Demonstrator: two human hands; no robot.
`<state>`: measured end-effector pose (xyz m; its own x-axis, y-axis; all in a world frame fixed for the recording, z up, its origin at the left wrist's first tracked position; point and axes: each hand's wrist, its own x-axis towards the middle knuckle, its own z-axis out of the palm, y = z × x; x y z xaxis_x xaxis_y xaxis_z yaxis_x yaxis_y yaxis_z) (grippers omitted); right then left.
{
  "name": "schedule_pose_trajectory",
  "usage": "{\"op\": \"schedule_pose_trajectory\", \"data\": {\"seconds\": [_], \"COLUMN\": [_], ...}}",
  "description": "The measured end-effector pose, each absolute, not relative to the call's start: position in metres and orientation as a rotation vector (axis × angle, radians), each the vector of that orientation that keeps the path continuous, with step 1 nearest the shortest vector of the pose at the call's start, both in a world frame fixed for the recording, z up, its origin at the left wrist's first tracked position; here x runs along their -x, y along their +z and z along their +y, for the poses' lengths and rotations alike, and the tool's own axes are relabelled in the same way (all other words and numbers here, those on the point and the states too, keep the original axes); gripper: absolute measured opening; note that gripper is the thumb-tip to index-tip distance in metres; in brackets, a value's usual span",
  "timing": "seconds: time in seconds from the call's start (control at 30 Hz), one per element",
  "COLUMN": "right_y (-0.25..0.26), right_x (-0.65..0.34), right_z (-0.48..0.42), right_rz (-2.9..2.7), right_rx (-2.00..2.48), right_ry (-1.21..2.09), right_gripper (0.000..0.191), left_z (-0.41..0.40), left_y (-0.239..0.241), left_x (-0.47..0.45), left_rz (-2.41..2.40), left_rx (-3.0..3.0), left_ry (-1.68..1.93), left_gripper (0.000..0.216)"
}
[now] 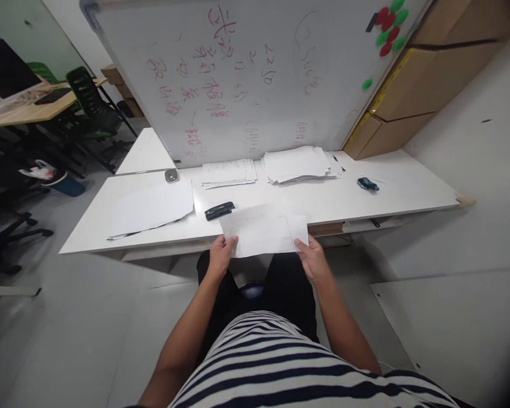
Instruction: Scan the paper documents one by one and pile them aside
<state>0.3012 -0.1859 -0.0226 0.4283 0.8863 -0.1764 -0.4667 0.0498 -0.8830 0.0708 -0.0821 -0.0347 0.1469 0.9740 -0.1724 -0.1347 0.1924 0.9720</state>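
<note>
Between my two hands I hold white sheets of paper [261,232] at the front edge of the desk, over my lap. My left hand [221,253] pinches their left end, thumb on top. At the right end my right hand [312,258] grips them the same way. Just beyond the left part of the sheets lies a black stapler [220,211]. Farther back are a small paper stack [229,173] and a thicker, uneven paper stack [297,163]. Another pile of paper [153,209] rests on the desk's left part.
A whiteboard [255,73] with red writing and magnets stands along the desk's back. Cardboard boxes [391,130] are stacked at right. A dark teal object [368,184] lies on the white desk [412,187]; a small grey device [171,175] sits at left. A chair [93,107] stands behind, left.
</note>
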Motion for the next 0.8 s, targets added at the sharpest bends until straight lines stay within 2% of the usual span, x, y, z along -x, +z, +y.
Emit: {"op": "schedule_pose_trajectory", "data": {"seconds": [0.1,0.3,0.43,0.6,0.8], "right_y": [-0.010,0.021,-0.005,-0.039,-0.024], "right_x": [-0.325,-0.331,-0.317,-0.300,-0.284], "right_z": [-0.177,-0.134,-0.104,-0.084,-0.081], "right_rz": [-0.747,-0.978,-0.963,-0.951,-0.891], "right_rx": [1.237,1.341,1.401,1.443,1.417], "right_ry": [1.083,0.722,0.675,0.684,0.446], "right_gripper": [0.040,0.045,0.041,0.034,0.035], "left_z": [-0.074,-0.046,-0.025,-0.017,-0.023], "left_y": [-0.023,0.007,-0.007,-0.031,-0.006], "left_x": [-0.074,-0.090,-0.096,-0.100,-0.112], "left_rz": [1.086,1.044,1.026,1.048,1.120], "left_rx": [-1.143,-1.458,-1.425,-1.400,-1.467], "left_ry": [1.108,1.324,1.234,1.221,1.381], "left_gripper": [0.036,0.033,0.041,0.030,0.027]}}
